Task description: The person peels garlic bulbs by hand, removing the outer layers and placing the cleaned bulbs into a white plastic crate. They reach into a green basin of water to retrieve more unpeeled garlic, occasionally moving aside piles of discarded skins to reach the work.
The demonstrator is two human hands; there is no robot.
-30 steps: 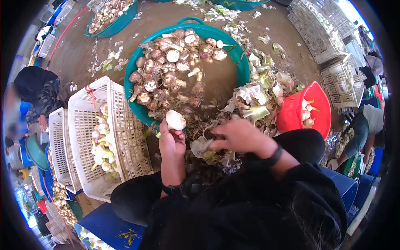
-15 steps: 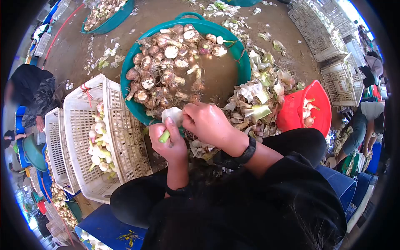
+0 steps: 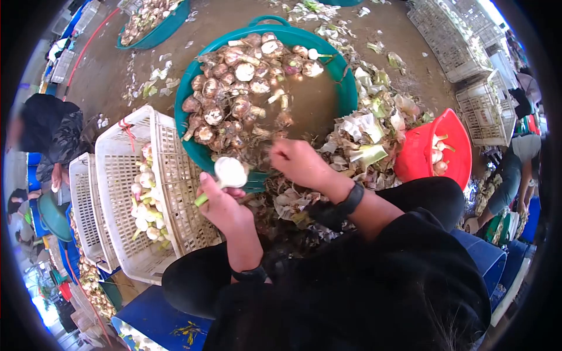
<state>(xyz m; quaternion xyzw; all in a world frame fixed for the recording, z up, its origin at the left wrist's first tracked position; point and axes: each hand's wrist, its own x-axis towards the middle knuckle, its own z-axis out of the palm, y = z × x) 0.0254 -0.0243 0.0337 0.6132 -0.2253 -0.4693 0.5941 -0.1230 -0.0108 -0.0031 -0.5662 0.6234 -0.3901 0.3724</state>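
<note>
A peeled white garlic bulb (image 3: 230, 173) with a short green stem is in my left hand (image 3: 227, 212), its fingers closed round the stem just in front of the tub's near rim. To the right of it, apart from the bulb, my right hand (image 3: 305, 168) hangs with curled fingers over the tub's near edge. Whatever sits in those fingers, if anything, I cannot make out. Past both hands stands a green tub (image 3: 348, 88) holding murky water and many unpeeled, dirty garlic bulbs (image 3: 239, 107).
White plastic crates (image 3: 120, 193) stand on the left, one with peeled garlic (image 3: 146, 202) inside. On the right, a tilted red bucket (image 3: 421, 152) holds several bulbs beside heaped garlic skins (image 3: 366, 131). A person (image 3: 55, 131) works at far left; another tub (image 3: 153, 32) stands behind.
My hands have moved apart. The left carries the bulb slightly left and down, turned so its white side shows; the right has drawn off it to the right.
</note>
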